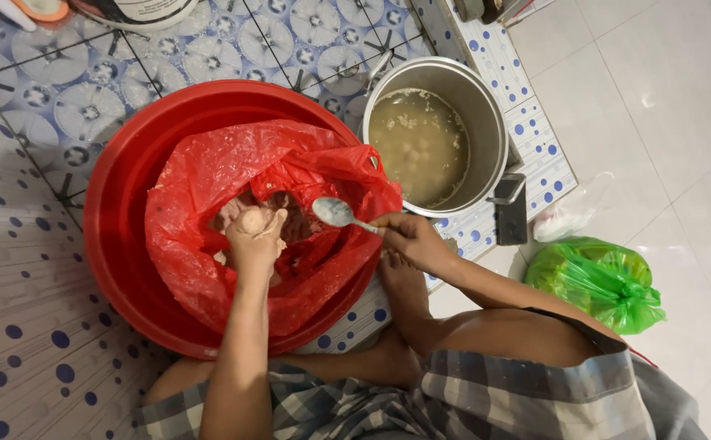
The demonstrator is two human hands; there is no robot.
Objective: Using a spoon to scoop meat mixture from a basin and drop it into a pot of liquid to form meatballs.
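Left hand (255, 236) at frame centre, closed around a pale lump of paste (251, 221), squeezed up over the red bag (209, 236) lining the red basin (115, 236), so drips land inside. Right hand (411, 238) pinching a metal spoon (335, 213), bowl beside the lump, probably to scoop it. Steel pot (486, 122) of cloudy broth just right, within reach. Green bag (604, 281) at right edge.

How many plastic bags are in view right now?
2. A red bag lines the red basin; a tied green bag sits on the floor by the knee. Others may lie off-frame.
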